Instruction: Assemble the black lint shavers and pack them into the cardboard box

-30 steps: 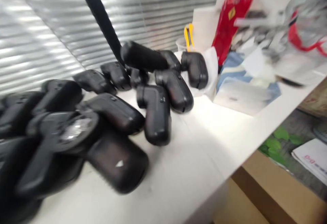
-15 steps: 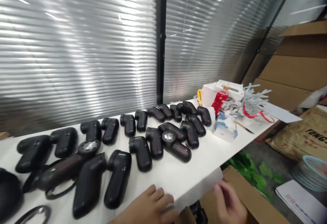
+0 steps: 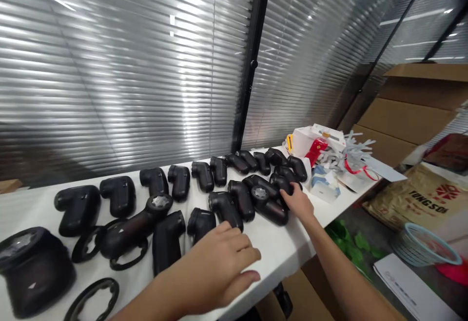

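Observation:
Many black L-shaped handheld devices lie in loose rows on the white table (image 3: pixel 263 243). Some show a round silver mesh head, such as the mesh-head device (image 3: pixel 270 206) near the middle. My right hand (image 3: pixel 299 203) reaches across the table's right part, thumb and fingers closed on the near end of a black handheld device (image 3: pixel 281 183). Palm down, my left hand (image 3: pixel 223 262) hovers over the front edge with loosely bent fingers and nothing visible in it. Just beyond it is another black device (image 3: pixel 201 223), partly covered. A loose black ring (image 3: pixel 114 289) lies at front left.
A tissue pack (image 3: pixel 324 189), white box (image 3: pixel 302 138), yellow cutter (image 3: pixel 289 143), red packet (image 3: pixel 317 150) and shredded strips (image 3: pixel 353 150) crowd the table's right end. Below stand an open carton (image 3: pixel 300 291) and a blue basket (image 3: pixel 413 248). Blinds (image 3: pixel 146 67) rise behind.
My right hand has moved from over the carton up onto the table and taken hold of a device. My left hand shows larger, still at the front edge. The view has shifted left.

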`<state>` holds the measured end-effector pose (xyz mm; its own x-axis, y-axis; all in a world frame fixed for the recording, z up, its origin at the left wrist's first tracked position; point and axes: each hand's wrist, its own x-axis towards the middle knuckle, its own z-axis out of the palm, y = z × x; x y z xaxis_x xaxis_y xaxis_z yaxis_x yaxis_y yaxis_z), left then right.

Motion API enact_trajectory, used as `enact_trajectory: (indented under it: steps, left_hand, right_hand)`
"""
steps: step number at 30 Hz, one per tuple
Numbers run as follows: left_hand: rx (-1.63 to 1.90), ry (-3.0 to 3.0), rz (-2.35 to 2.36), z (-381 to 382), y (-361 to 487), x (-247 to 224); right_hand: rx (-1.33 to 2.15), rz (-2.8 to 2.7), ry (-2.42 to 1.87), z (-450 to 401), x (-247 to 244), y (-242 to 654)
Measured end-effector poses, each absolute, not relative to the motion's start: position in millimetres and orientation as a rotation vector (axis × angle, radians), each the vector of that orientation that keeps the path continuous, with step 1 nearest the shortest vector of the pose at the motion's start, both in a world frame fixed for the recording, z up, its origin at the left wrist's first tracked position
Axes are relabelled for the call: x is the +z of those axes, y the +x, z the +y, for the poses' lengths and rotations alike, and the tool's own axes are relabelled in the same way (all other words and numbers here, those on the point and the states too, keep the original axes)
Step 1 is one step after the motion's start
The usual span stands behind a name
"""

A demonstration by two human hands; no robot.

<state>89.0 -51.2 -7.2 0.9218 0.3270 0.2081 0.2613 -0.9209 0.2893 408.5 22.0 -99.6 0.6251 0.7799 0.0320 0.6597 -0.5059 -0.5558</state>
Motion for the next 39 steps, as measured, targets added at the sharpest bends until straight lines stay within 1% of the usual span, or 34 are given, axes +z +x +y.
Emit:
enact_trajectory:
  steps: [4,9,12,15,20,23,26,29,31,35,39]
  left_hand:
    - [0.431,2.828,0.482,-34.6,87.2,1.9]
    - [0.530,2.796,0.490,-23.0,88.9,-4.8]
    - [0.569,2.793,0.505,-20.8,89.5,-9.3]
    - [0.649,2.784,0.546,-20.0,86.3,-7.0]
    - [0.889,2.587,0.627,-27.5,74.9,12.0]
    - [0.908,2.387,0.696,-36.1,70.5,22.5]
    - [0.825,2.211,0.705,-41.4,67.2,24.8]
    - [0.621,2.014,0.585,-46.5,60.1,19.8]
    - [0.558,1.841,0.506,-54.3,53.5,14.6]
    - [0.664,1.559,0.472,-82.2,42.1,6.7]
    - [0.695,1.526,0.520,-114.5,33.7,7.1]
  right_hand:
    - [0.360,-1.083,-2.288,25.0,-103.6,407.1]
    - [0.433,-0.967,-2.128,25.8,-101.0,404.0]
    - [0.515,-0.859,-1.997,21.4,-87.9,403.3]
    - [0.643,-0.736,-1.845,5.5,-63.1,398.0]
    - [1.021,-0.653,-1.566,-59.7,-15.8,350.7]
    - [1.331,-0.609,-1.472,-107.0,-0.2,305.8]
    - [1.640,-0.486,-1.341,-144.4,5.7,269.8]
    - [1.936,-0.266,-1.223,-168.4,7.9,249.4]
    - [2.090,-0.176,-1.134,-178.2,8.8,240.5]
    - [2.213,-0.223,-0.924,-189.3,6.1,223.8]
    - [2.276,-0.334,-0.786,-199.4,-9.5,210.9]
